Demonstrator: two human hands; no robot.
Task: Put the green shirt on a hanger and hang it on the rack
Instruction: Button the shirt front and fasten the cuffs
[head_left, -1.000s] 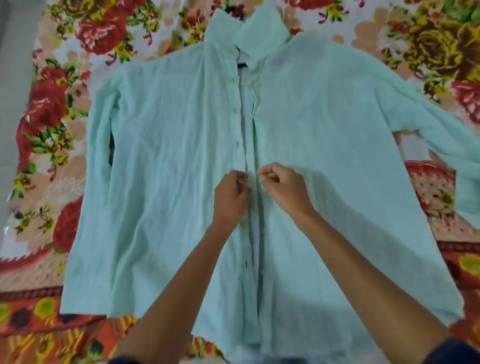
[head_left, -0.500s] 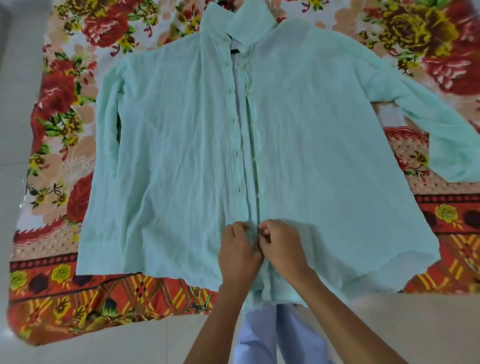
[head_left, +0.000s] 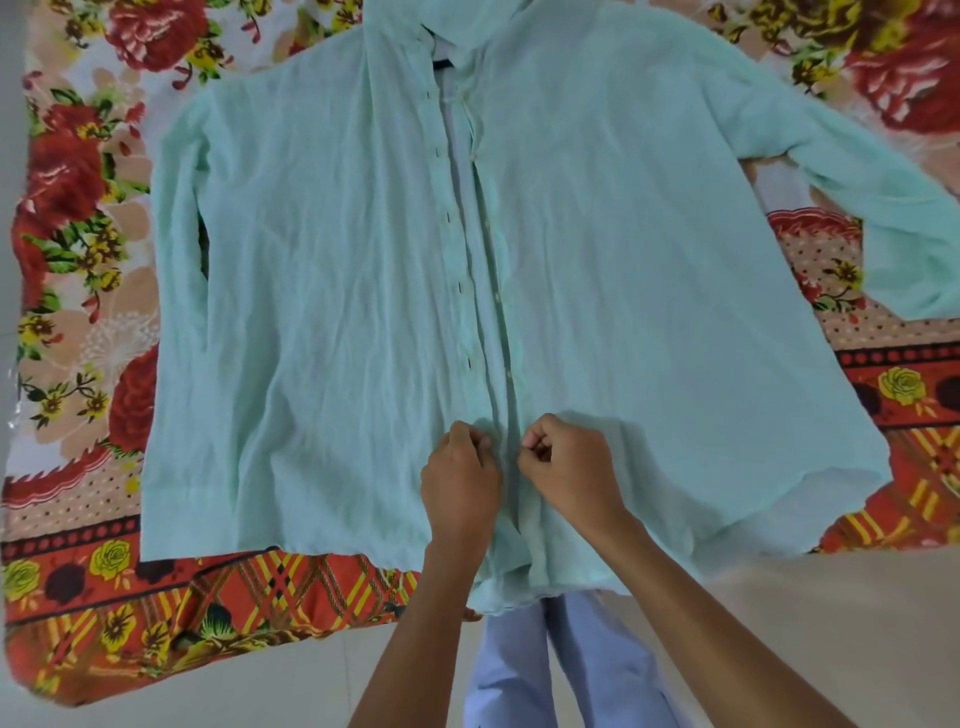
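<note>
1. A floral bedsheet (head_left: 78, 218), red roses and yellow blooms over a patterned orange border, covers the bed; pale floor (head_left: 831, 623) shows at the near edge and along the left.
2. From my feed, the green shirt (head_left: 322, 291) lies flat and face-up on that bedsheet, collar at the far end, hem toward me and hanging slightly past the bed's near edge.
3. It is a pale mint, thin and finely creased, with a long row of dark buttonholes down one side of the front and small pale buttons down the other.
4. The upper front lies parted, showing a lighter strip of inner cloth below the collar.
5. One sleeve lies folded straight down along the shirt's left side in view; the other sleeve (head_left: 893, 208) stretches out to the right and bends back.
6. The left hand (head_left: 460, 480) is clenched, pinching the buttonhole edge low on the shirt.
7. The right hand (head_left: 569, 467) is curled likewise, fingertips pinched on the button edge just beside it.
8. Light blue trousers (head_left: 566, 670) show below the hem, between the forearms.
</note>
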